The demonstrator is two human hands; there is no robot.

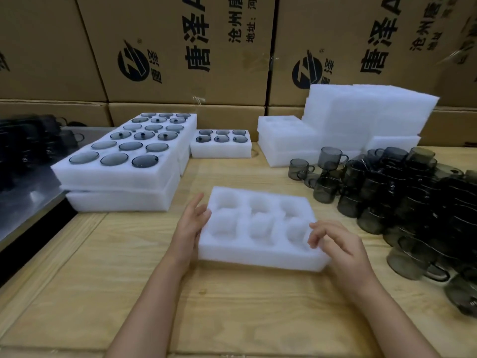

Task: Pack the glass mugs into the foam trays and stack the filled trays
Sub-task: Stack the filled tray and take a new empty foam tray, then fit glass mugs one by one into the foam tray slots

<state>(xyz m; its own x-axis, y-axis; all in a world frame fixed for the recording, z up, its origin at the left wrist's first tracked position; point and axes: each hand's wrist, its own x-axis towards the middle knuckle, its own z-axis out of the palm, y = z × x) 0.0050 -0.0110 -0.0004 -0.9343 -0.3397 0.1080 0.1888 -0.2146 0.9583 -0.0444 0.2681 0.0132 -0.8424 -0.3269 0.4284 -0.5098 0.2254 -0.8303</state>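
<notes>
Foam tray (258, 257) lies empty; left hand (192, 224) and right hand (335, 245) flank it, relaxed, holding nothing. Settle it flat before seating mugs (402, 192).

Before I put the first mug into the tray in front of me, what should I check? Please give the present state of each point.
1. Foam tray lies flat on the table: ok.
2. All six pockets are empty: ok.
3. Left hand at the tray's left edge holds nothing: ok.
4. Right hand over the front right corner holds nothing: ok.
5. Loose mugs piled to the right: ok.
6. These mugs are free of cracks: cannot tell.
</notes>
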